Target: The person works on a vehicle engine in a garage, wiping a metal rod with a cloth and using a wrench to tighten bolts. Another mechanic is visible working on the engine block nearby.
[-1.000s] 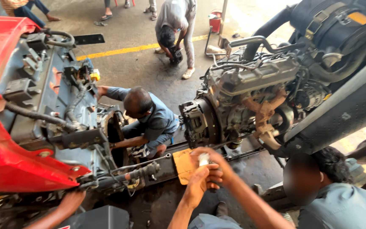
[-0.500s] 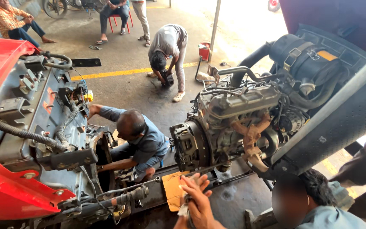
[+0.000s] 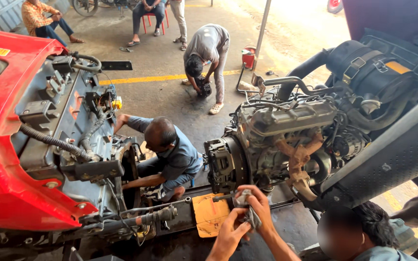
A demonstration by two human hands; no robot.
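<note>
While both hands (image 3: 247, 212) pinch it, the grey rag (image 3: 246, 207) sits between them.

Both hands (image 3: 245, 217) grip a rag (image 3: 247, 208) beside the engine (image 3: 286, 140)

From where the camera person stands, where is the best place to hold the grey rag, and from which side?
Probably by its bunched upper part, where the right hand already pinches the grey rag against a thin dark rod. Come from below, the wearer's side: the clutch and engine block the far side. The left hand is under the hanging tail.
</note>
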